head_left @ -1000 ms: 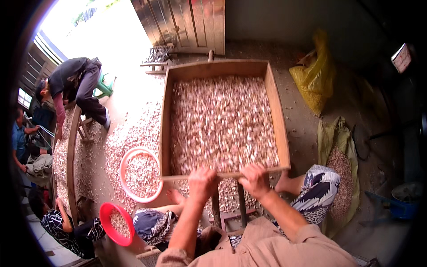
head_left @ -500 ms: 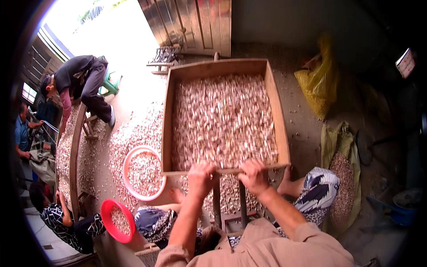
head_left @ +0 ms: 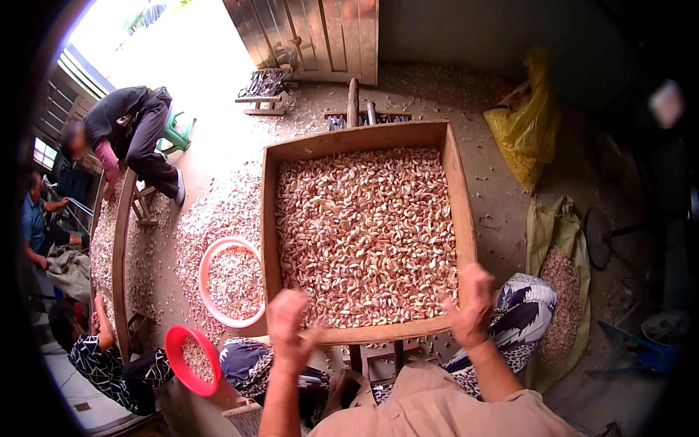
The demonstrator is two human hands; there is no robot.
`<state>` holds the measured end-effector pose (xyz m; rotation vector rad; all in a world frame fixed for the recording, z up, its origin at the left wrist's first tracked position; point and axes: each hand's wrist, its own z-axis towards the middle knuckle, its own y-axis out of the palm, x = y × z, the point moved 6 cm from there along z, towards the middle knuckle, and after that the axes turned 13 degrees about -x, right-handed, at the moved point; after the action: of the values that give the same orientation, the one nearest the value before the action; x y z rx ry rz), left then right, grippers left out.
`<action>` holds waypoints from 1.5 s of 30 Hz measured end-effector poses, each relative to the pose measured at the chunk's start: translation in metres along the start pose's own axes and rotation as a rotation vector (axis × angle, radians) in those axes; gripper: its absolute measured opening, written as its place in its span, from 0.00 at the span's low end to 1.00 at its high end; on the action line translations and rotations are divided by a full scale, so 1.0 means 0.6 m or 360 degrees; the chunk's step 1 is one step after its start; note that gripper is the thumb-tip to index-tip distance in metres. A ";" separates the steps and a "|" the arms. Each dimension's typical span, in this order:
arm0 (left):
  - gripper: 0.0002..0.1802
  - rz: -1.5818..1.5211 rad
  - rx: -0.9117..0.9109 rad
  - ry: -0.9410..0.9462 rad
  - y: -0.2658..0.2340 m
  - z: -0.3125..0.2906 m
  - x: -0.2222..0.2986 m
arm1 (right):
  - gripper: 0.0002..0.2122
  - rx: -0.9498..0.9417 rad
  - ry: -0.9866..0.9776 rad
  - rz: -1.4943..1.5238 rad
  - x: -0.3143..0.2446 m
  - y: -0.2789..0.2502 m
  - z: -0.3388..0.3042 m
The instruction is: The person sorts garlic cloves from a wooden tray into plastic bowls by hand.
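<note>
A deep wooden tray (head_left: 460, 204) full of pinkish-white garlic cloves (head_left: 364, 233) is in front of me, resting on two rails that show past its far and near sides. My left hand (head_left: 290, 331) is at the tray's near left corner, blurred, its thumb spread from the fingers. By the near right corner is my right hand (head_left: 472, 309), also blurred, with its thumb stretched toward the cloves. Neither hand appears to grip the rim. A pink-rimmed basin (head_left: 206, 284) of cloves stands left of the tray, and a red basin (head_left: 173, 348) with more cloves is nearer me.
Loose cloves cover the floor at left. Farther left, people work along a long wooden trough (head_left: 124, 269); one bends beside a green stool (head_left: 175, 135). On the right are a yellow bag (head_left: 518, 142), an opened sack (head_left: 561, 306) of cloves and a blue object (head_left: 641, 346).
The tray has come nearer to me and sits lower in view, uncovering the far rail ends. Both hands have let go of its near rim and moved apart toward the corners.
</note>
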<state>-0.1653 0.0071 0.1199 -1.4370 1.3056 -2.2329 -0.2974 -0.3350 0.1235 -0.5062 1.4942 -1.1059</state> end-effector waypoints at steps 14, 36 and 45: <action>0.55 -0.1889 -0.0382 -0.1550 0.055 -0.018 -0.267 | 0.35 -0.0485 0.1041 0.2007 0.296 0.162 -0.066; 0.53 -0.1859 -0.0438 -0.1419 0.048 0.111 -0.366 | 0.30 -0.0600 0.1521 0.1858 0.208 0.120 0.100; 0.48 -0.1660 -0.0385 -0.1527 0.017 0.005 -0.314 | 0.30 -0.0485 0.1311 0.2084 0.279 0.145 -0.074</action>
<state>-0.0689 0.1051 -0.0092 -3.1857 0.4976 -1.2123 -0.3587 -0.4154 -0.0420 0.8024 2.1414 0.0285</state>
